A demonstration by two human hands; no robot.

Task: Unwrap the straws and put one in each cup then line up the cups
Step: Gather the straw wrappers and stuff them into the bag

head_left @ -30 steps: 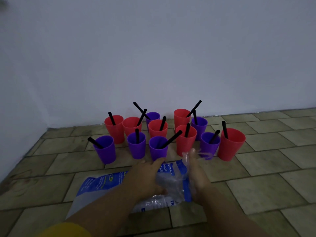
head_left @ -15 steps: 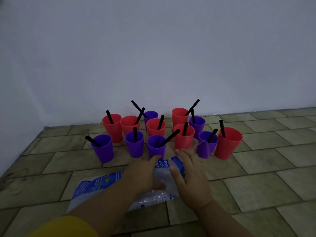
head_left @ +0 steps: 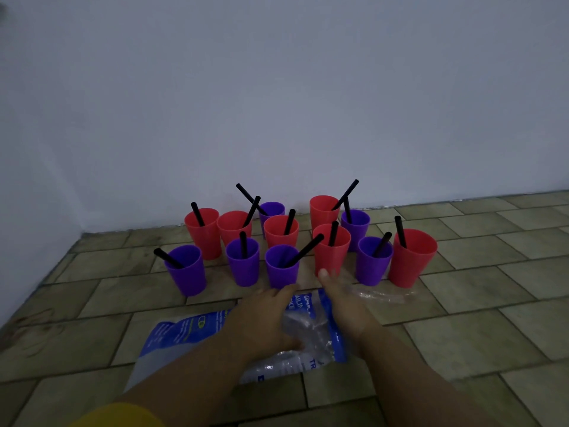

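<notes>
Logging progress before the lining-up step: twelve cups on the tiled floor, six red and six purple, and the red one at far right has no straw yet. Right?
Not quite. The head view shows the red cup at far right already holds a black straw that leans on its rim. The rest stands: six red and six purple cups on the tiled floor.

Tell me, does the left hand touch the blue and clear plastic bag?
Touching. Head view: the left hand lies on the blue and clear plastic bag, thumb on its clear part.
</notes>
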